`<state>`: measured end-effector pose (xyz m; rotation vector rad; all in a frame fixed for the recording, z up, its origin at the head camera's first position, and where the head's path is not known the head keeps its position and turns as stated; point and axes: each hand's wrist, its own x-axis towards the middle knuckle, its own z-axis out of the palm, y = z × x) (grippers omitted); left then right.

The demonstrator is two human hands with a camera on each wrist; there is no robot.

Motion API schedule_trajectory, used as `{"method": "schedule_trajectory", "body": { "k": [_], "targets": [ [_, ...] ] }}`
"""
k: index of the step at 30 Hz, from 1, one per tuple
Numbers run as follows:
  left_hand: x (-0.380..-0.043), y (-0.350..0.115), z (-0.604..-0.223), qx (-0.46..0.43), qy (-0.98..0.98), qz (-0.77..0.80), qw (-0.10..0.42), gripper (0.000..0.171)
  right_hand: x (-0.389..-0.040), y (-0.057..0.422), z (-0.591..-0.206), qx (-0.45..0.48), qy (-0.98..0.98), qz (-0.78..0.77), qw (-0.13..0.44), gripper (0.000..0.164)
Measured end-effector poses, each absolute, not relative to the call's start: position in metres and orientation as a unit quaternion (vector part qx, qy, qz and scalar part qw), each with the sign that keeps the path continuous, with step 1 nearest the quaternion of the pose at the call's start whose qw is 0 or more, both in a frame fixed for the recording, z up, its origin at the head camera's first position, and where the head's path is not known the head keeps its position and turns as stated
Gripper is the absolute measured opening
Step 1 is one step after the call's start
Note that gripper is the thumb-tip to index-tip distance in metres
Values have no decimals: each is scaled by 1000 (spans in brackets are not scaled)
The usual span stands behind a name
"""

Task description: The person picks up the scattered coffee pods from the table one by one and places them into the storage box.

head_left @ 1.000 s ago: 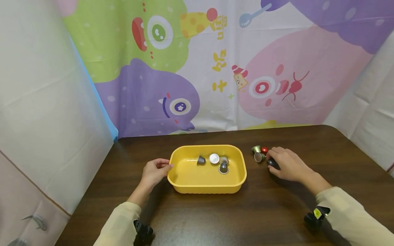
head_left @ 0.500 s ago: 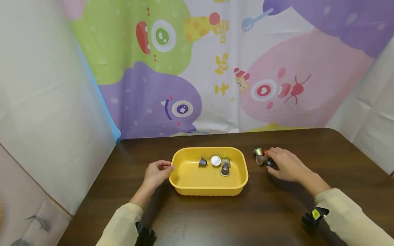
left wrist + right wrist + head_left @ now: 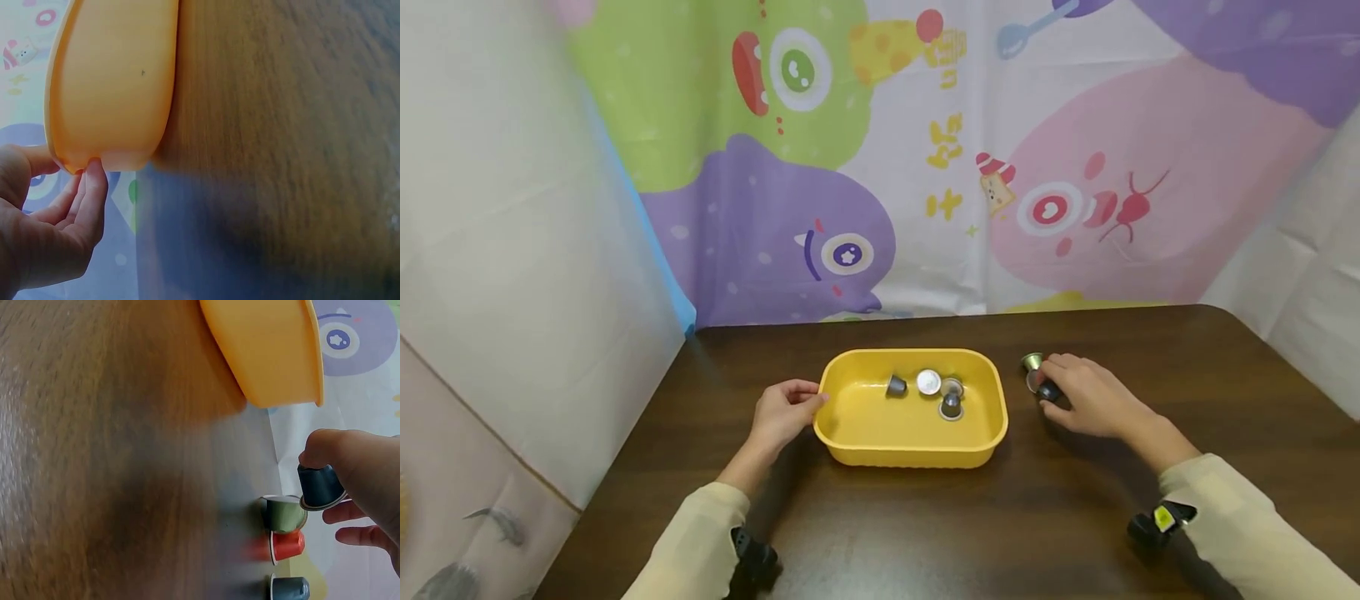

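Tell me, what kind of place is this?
Perhaps a screened-off work corner indoors: there's a brown table, a cartoon curtain hanging behind it, and pale sheets at both sides.

Behind the dark brown table (image 3: pixel 925 533), we see a hanging cloth (image 3: pixel 958 250) with cartoon creatures (image 3: pixel 797 221) (green, purple and pink, turned sideways); pale sheets (image 3: pixel 512 233) flank it on both sides.

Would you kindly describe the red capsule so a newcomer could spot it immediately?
Find the yellow tray, then the right hand to its right. In the right wrist view, the red capsule sits between a green capsule and a dark capsule, the only red one.
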<state>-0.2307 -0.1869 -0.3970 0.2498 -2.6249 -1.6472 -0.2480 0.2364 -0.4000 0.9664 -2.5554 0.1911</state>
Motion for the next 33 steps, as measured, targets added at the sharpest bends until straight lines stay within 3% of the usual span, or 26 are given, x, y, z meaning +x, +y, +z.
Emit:
{"method": "schedule_trajectory", "body": {
  "k": [14, 33],
  "targets": [
    [-238, -181, -382, 82, -831, -551, 10, 26, -247, 233, -399, 350, -908, 82, 214, 26],
    [-225, -190, -386, 89, -851, -515, -56, 26, -249, 221, -394, 355, -903, 93, 221, 26]
  ]
}}
